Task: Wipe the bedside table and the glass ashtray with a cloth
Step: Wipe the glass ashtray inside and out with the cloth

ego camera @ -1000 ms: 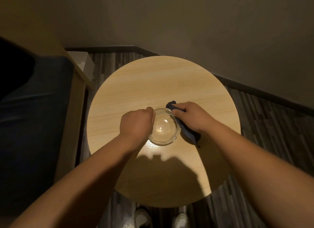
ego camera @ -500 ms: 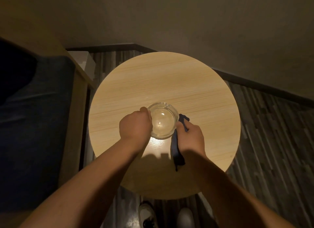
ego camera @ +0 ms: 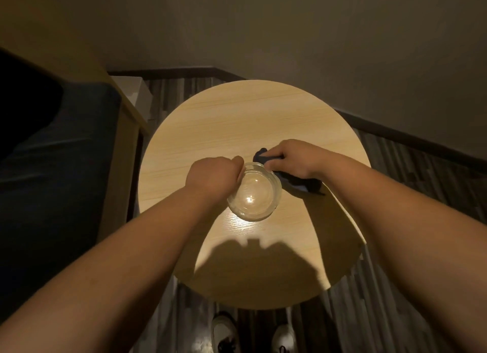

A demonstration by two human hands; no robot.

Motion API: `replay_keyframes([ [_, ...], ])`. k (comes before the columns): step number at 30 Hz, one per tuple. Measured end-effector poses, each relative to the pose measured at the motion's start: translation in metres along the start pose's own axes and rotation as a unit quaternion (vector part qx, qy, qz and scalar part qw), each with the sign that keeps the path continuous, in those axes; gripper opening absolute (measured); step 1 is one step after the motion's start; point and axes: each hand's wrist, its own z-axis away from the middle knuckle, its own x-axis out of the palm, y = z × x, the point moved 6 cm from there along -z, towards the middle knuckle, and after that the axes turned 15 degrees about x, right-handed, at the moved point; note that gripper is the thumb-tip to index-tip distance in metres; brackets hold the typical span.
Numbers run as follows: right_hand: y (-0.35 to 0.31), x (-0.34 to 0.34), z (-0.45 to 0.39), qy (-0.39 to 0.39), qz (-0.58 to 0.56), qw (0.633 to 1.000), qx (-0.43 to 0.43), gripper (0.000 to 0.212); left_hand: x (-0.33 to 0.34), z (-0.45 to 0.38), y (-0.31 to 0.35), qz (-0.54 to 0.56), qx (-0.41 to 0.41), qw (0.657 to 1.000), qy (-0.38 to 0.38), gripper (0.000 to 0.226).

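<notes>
A clear glass ashtray (ego camera: 254, 194) stands near the middle of the round light-wood bedside table (ego camera: 237, 115). My left hand (ego camera: 213, 176) grips the ashtray's left rim and holds it in place. My right hand (ego camera: 292, 157) is closed on a dark blue cloth (ego camera: 297, 184) and presses it against the ashtray's far right outer wall. Part of the cloth trails on the tabletop under my right wrist.
A bed with dark blue cover (ego camera: 52, 168) and a wooden frame (ego camera: 123, 142) borders the table on the left. A white box (ego camera: 139, 94) stands on the floor behind it. Walls close the corner behind the table. My two shoes (ego camera: 224, 331) show below the table's near edge.
My right hand with the cloth has swept around the ashtray from its near right side to its far right side. My left hand keeps its grip on the left rim.
</notes>
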Motion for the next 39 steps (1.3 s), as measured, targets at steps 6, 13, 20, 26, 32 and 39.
replay_keyframes([
  [6, 0.012, 0.009, 0.005, 0.016, -0.117, 0.993, 0.012, 0.020, 0.008, 0.004, 0.006, -0.022, -0.033, 0.999, -0.002, 0.011],
  [13, 0.038, 0.039, 0.052, 0.120, -0.225, 0.964, 0.074, 0.033, 0.013, 0.007, 0.006, -0.030, -0.081, 0.996, 0.013, 0.011],
  [20, 0.036, 0.108, 0.085, 0.193, -0.418, 0.865, 0.200, 0.032, 0.014, 0.011, 0.009, -0.021, -0.124, 0.992, 0.028, 0.007],
  [26, 0.040, 0.090, 0.078, 0.186, -0.375, 0.888, 0.191, 0.029, 0.018, 0.023, 0.008, 0.012, -0.146, 0.989, 0.026, 0.020],
  [32, 0.035, 0.036, 0.048, 0.102, -0.194, 0.971, 0.092, 0.018, 0.000, 0.022, -0.001, -0.017, -0.102, 0.994, 0.038, 0.044],
  [39, 0.019, 0.014, 0.014, 0.038, -0.135, 0.988, 0.060, 0.021, 0.003, -0.012, -0.005, -0.029, -0.011, 0.999, -0.030, 0.016],
])
